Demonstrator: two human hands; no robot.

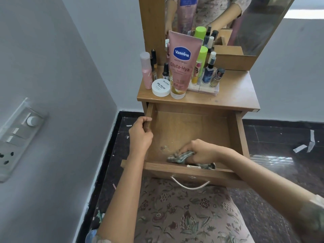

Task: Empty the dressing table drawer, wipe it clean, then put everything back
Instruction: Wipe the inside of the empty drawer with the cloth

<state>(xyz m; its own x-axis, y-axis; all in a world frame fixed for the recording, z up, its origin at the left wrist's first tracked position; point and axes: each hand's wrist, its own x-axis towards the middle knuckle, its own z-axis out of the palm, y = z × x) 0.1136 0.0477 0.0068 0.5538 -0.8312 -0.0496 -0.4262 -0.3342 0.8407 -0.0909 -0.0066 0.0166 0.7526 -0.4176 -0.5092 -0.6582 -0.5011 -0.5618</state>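
Wiping the drawer point(242, 135), pulled well out under the tabletop point(235, 92): right hand point(198, 151) clutching a cloth point(180, 157) on its floor, left hand point(140, 135) gripping its left wall.
Risking a jolt toppling the tube point(184, 64) above, or tugging the drawer right out; handle point(190, 185) facing the person, long axis seemingly left-right.

**What you can actually read on that dressing table**

Not much, tbh. The big pink tube point(182, 67) has "Vaseline" in a blue badge, tiny "HEALTHY BRIGHT" under it, then "Gluta-Hya" in large letters. Below that is a faint line where only "Radiance" comes through, and there's a "10X" near the bottom.

The white round jar point(161, 87) says "ZUDIO" and "NAIL POLISH" on the lid, and the line below is too small. The print on the small bottles point(210, 71) is unreadable.
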